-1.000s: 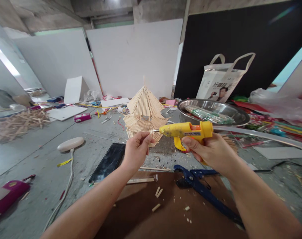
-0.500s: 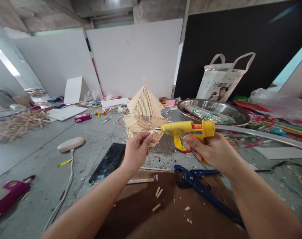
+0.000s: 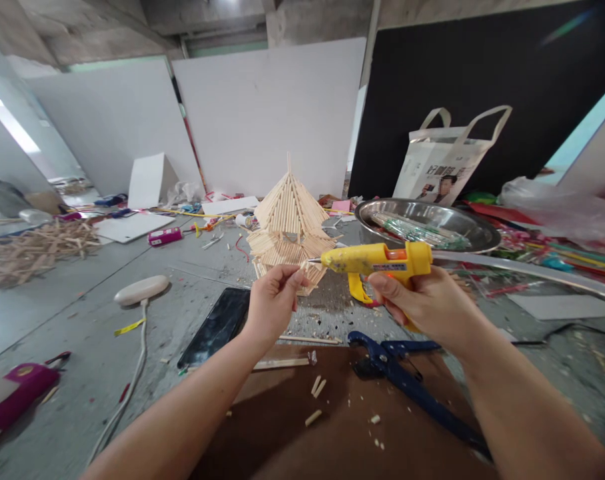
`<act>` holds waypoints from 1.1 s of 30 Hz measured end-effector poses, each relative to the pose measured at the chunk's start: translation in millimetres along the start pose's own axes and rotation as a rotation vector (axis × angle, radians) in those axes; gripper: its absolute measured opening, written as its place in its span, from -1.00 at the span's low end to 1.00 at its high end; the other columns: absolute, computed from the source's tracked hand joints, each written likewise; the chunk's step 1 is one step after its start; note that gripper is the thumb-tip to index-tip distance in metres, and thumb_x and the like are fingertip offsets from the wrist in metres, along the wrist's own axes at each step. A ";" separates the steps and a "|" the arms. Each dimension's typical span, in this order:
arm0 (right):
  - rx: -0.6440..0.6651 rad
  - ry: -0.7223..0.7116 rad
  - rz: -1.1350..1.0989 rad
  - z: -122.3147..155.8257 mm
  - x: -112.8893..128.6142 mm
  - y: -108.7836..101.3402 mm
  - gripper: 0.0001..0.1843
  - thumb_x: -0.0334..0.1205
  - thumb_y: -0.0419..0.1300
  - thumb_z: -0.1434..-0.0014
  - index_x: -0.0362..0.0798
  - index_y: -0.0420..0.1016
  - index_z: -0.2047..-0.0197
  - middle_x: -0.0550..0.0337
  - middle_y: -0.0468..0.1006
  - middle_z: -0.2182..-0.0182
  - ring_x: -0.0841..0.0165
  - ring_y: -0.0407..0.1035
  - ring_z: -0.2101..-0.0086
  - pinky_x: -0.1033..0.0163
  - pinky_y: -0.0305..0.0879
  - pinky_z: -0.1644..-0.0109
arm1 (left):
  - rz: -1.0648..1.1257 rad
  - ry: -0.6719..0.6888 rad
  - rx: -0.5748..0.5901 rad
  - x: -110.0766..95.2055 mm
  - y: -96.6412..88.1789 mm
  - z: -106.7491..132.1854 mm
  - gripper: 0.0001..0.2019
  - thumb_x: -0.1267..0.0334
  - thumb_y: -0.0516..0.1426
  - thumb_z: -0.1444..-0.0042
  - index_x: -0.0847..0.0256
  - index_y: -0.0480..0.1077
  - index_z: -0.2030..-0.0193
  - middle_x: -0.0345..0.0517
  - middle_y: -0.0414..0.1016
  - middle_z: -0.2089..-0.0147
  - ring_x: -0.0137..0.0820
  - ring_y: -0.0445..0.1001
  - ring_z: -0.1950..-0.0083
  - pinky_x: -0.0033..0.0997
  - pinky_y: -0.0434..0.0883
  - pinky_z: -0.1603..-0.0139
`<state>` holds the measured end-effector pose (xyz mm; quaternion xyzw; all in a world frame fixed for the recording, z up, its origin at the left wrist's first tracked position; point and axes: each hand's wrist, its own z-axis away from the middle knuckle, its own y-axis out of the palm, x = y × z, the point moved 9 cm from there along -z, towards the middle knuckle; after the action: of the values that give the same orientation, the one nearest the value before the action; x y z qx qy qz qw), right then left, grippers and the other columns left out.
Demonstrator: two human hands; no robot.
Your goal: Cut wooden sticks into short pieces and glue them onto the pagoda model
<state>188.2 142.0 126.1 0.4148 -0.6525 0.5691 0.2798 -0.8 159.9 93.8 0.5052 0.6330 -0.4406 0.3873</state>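
My right hand is wrapped round the handle of a yellow hot glue gun, its metal nozzle pointing left. A clear glue stick trails out of the gun's back end. Just left of the nozzle, my left hand is closed in a pinch at the fingertips. What it pinches is too small to make out. Behind both hands stands a pagoda-like model built from thin wooden sticks, its lower part partly hidden by my left hand.
A blue pipe cutter and short stick pieces lie on a brown board. A black phone rests beside my left wrist. A steel basin holds wrapped sticks at the right. Further left are a white cabled device and a stick pile.
Almost nothing differs. The glue gun's nozzle has shifted very slightly, staying close to my left fingertips.
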 end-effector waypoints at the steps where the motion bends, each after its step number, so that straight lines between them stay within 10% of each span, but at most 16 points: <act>1: -0.001 -0.004 0.001 -0.1 0.1 -0.1 -0.67 0.03 0.09 0.04 -0.04 0.22 0.62 0.39 0.16 0.82 0.57 0.04 0.78 0.40 0.02 0.74 | 0.000 -0.002 0.003 0.2 0.3 0.0 -0.80 0.19 0.02 -0.02 0.29 0.33 0.40 -0.27 0.33 0.63 -0.66 0.13 0.73 -0.66 0.11 0.72; 24: -0.048 -0.008 0.094 -2.0 -4.7 -5.8 -0.62 0.08 0.06 0.03 -0.05 0.22 0.63 0.35 0.16 0.80 0.55 0.07 0.75 0.37 0.04 0.70 | 0.051 0.014 0.015 -0.1 2.0 0.5 -0.81 0.17 0.03 -0.01 0.28 0.31 0.40 -0.21 0.41 0.48 -0.69 0.13 0.71 -0.65 0.10 0.71; 33: -0.096 -0.044 0.021 -1.9 -3.6 -11.7 -0.62 0.06 0.05 0.01 -0.06 0.22 0.63 0.33 0.19 0.79 0.56 0.06 0.74 0.37 0.04 0.68 | 0.074 -0.087 -0.008 58.0 25.9 4.8 -0.82 0.19 0.07 0.04 0.27 0.37 0.41 -0.15 0.36 0.37 -0.51 0.32 0.37 -0.52 0.28 0.34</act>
<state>199.9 144.5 129.5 0.4064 -0.6891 0.5310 0.2791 13.8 175.3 33.8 0.5072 0.5982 -0.4447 0.4326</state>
